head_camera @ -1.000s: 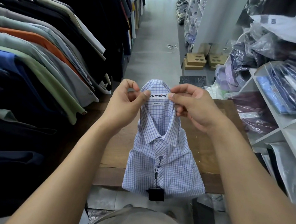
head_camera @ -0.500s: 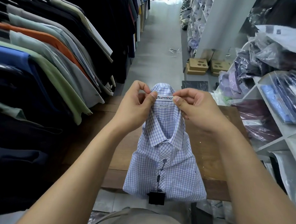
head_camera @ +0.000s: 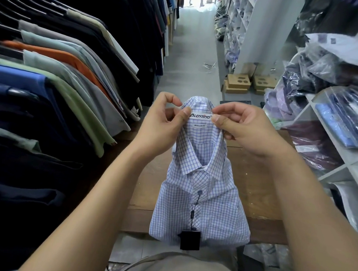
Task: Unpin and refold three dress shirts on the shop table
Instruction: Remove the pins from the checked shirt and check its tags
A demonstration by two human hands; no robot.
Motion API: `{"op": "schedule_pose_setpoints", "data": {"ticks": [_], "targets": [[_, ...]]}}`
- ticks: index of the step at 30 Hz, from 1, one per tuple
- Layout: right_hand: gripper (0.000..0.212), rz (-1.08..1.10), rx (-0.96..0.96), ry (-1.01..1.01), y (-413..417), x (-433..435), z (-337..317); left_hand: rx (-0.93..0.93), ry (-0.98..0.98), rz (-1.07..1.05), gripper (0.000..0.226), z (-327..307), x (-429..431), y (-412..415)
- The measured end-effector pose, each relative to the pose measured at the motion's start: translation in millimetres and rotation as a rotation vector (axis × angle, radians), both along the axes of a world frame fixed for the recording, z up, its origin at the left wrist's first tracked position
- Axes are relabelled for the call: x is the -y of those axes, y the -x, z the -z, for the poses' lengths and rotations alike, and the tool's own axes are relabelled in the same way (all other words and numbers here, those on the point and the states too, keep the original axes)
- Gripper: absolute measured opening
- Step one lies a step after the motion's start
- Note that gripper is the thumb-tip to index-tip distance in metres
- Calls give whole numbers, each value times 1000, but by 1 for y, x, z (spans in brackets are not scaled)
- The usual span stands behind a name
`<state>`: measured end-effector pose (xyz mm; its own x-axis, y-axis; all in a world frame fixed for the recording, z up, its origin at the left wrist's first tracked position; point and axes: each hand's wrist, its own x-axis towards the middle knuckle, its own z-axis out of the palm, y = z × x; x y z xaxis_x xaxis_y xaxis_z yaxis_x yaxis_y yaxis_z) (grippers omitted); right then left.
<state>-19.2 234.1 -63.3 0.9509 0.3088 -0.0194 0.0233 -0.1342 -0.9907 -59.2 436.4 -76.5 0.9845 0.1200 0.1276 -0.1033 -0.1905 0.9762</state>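
A folded blue-and-white checked dress shirt (head_camera: 201,198) is held up over the wooden shop table (head_camera: 260,193), its lower edge hanging past the table's near edge. My left hand (head_camera: 164,126) pinches the back of the collar at the left of the white brand label (head_camera: 201,116). My right hand (head_camera: 242,130) pinches the collar at the label's right end. A black price tag (head_camera: 190,240) dangles on a cord from a front button. No pin can be made out.
A dense rack of hanging shirts (head_camera: 63,77) runs along the left. White shelves (head_camera: 340,127) with bagged shirts stand on the right. Cardboard boxes (head_camera: 238,83) sit on the aisle floor beyond the table.
Both hands keep their pinch at the collar label. The shirt and hands sit slightly lower and nearer in the picture as the camera shifted.
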Motion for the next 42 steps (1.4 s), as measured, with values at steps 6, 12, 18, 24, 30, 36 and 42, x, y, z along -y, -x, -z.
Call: {"op": "schedule_pose_setpoints", "data": {"ticks": [6, 12, 18, 24, 30, 36, 42], "targets": [[18, -17, -68, -175, 1, 4, -8, 6, 27, 74, 25, -25, -8, 4], [32, -87, -137, -397, 6, 5, -12, 6, 151, 164, 33, -38, -12, 11], [17, -145, -188, -513, 10, 4, -15, 3, 208, 187, 32, -40, -13, 15], [13, -159, -179, -503, 14, -2, -22, 22, 201, 152, 26, -39, -11, 15], [15, -103, -186, -513, 12, 1, -16, 23, 216, 149, 27, -40, -12, 18], [24, -49, -161, -448, 11, 0, -9, 16, 261, 207, 31, -38, -6, 19], [31, -62, -183, -457, 11, 1, -7, 21, 281, 217, 31, -36, -2, 19]]}}
